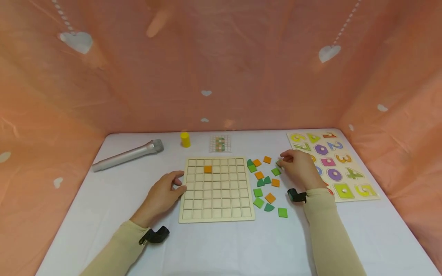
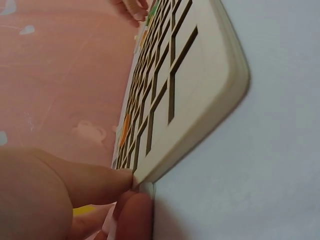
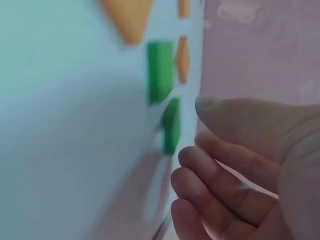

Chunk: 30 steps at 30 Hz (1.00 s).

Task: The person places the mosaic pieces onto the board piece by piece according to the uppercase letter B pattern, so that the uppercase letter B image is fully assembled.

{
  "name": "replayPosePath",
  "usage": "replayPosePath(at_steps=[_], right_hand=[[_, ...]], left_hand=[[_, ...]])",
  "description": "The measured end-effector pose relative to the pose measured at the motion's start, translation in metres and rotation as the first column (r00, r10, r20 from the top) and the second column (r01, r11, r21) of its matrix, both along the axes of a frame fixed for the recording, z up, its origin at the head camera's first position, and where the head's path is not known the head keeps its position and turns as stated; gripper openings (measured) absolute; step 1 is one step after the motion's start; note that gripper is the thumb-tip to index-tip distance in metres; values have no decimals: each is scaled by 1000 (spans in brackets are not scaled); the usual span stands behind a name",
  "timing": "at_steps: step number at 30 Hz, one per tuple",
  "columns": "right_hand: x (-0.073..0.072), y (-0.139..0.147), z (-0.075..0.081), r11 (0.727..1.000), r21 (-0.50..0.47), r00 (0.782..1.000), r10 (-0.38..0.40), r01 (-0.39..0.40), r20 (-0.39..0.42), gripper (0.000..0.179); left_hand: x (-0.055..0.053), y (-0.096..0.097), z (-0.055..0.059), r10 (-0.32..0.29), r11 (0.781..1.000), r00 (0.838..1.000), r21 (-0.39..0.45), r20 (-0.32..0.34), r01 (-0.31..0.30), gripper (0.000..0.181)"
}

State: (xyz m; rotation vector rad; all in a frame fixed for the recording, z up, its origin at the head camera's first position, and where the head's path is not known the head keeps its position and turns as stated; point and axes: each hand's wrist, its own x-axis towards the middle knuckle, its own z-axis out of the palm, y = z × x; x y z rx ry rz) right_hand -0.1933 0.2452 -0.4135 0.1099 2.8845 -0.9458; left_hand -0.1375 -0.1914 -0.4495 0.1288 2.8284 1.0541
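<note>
A square wooden grid board (image 1: 217, 221) lies on the white table, with one orange square tile (image 1: 208, 169) in a cell of its second row. My left hand (image 1: 162, 197) rests at the board's left side, its thumb touching the edge, as the left wrist view also shows. To the board's right are scattered orange and green squares and dark green quarter-round tiles (image 1: 269, 207). Over the far right of these reaches my right hand (image 1: 298, 168). Its thumb stands apart from loosely bent fingers in the right wrist view, close to a green square tile (image 3: 172, 125).
A number and shape puzzle board (image 1: 359, 153) lies at the right, partly under my right hand. Behind the grid board are a small pattern card (image 1: 220, 143) and a yellow cylinder (image 1: 185, 140). A silver microphone (image 1: 127, 155) lies at the left. Orange cloth (image 1: 221, 76) surrounds the table.
</note>
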Motion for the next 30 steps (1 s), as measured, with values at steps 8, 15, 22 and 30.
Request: replayPosePath(at_steps=[8,15,22,30], right_hand=[[-1,6,-3,1000,-20,995,-7,9,99,40],[1,10,-6,1000,11,995,-3,2,97,38],[3,11,-5,1000,8,994,-17,17,109,36],[1,11,-4,1000,5,994,-18,18,111,33]], left_hand=[[2,-6,-3,19,998,999,63,31,-21,50],[0,-2,-6,0,997,1000,83,30,-2,53],[-2,-4,-3,-23,994,1000,103,19,21,54],[-1,-5,-2,-28,995,999,93,-17,30,53]])
